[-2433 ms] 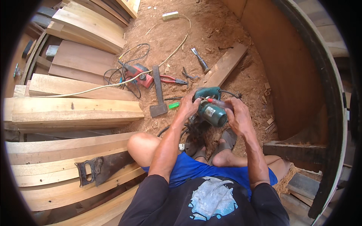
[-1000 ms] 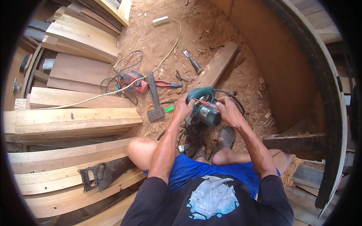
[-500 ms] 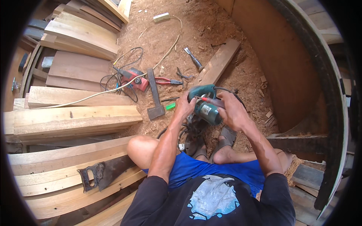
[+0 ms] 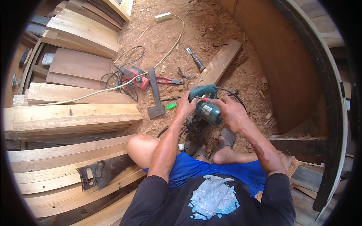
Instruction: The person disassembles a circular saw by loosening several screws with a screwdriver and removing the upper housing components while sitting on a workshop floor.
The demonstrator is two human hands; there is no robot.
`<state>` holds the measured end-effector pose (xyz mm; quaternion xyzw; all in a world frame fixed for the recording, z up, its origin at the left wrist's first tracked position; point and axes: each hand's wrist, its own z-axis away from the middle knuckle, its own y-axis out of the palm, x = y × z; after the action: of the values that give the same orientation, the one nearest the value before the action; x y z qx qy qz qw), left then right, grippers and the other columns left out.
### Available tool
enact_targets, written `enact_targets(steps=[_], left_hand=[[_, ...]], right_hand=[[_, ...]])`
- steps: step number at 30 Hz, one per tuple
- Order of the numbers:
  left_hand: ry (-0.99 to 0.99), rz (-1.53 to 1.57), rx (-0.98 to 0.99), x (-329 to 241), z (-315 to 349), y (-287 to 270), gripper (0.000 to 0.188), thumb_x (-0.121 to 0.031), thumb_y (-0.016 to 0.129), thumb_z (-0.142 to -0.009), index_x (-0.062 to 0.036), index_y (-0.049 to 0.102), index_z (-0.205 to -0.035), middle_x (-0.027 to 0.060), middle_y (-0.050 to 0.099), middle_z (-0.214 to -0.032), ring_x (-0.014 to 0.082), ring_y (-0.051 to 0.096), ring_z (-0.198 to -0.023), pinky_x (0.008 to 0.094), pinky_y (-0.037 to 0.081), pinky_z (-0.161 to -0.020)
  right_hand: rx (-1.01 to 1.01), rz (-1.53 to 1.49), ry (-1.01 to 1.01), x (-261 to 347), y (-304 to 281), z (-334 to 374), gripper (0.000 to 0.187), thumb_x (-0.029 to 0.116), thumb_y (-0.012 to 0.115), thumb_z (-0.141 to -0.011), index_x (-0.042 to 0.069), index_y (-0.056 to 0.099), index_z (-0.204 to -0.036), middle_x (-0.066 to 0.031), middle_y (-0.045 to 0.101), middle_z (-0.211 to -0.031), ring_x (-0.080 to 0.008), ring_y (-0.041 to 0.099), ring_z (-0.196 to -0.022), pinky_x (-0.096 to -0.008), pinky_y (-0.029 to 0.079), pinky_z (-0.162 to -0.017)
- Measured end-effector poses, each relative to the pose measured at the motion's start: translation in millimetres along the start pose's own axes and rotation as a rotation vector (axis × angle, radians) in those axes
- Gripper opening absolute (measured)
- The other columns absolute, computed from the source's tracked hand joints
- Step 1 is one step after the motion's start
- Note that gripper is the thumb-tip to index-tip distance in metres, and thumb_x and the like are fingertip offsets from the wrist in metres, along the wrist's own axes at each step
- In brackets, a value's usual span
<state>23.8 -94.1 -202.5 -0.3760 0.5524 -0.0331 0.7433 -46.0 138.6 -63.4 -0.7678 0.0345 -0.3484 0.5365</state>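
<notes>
Teal plastic and grey metal make up the power tool point(image 4: 205, 103), which sits above the person's crossed legs and sandalled feet, held between both hands over the sawdust floor point(image 4: 241, 75). The left hand point(image 4: 184, 106) wraps its fingers around the tool's left side, while the right hand point(image 4: 232, 112) curls closed over the right side, thumb near a small red-handled piece at the top. Just left of the tool lies a green-handled screwdriver point(image 4: 171, 106), and beyond it a hatchet point(image 4: 155, 94) with its head pointing toward the person. Farther left of the tool sit red-handled pliers point(image 4: 166, 80) and a red power drill point(image 4: 132, 76) with tangled cord. Beyond the tool a wooden board point(image 4: 220, 62) lies on the sawdust beside a chisel point(image 4: 195, 59). Well to the tool's left, a handsaw point(image 4: 103, 171) rests on stacked planks point(image 4: 68, 116).
</notes>
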Motion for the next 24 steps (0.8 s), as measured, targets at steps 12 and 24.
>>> enact_targets(steps=[12, 24], left_hand=[[0.027, 0.051, 0.019, 3, 0, -1, 0.043, -0.022, 0.076, -0.095, -0.0026, 0.067, -0.132, 0.0247, 0.075, -0.119, 0.0386, 0.074, -0.112, 0.0477, 0.056, -0.098], [-0.039, -0.02, 0.051, -4, 2, -5, 0.046, -0.025, 0.076, -0.095, -0.0008, 0.065, -0.132, 0.027, 0.074, -0.118, 0.0429, 0.072, -0.112, 0.0501, 0.055, -0.1]], right_hand=[[0.146, -0.121, 0.145, 2, -2, -9, 0.041, 0.027, 0.067, -0.104, -0.006, 0.066, -0.128, -0.0182, 0.076, -0.101, -0.0386, 0.075, -0.093, -0.0481, 0.056, -0.082], [0.304, -0.856, 0.831, -8, 1, -27, 0.033, 0.031, 0.062, -0.108, 0.005, 0.068, -0.127, -0.0051, 0.073, -0.091, -0.0117, 0.057, -0.064, -0.0291, 0.044, -0.056]])
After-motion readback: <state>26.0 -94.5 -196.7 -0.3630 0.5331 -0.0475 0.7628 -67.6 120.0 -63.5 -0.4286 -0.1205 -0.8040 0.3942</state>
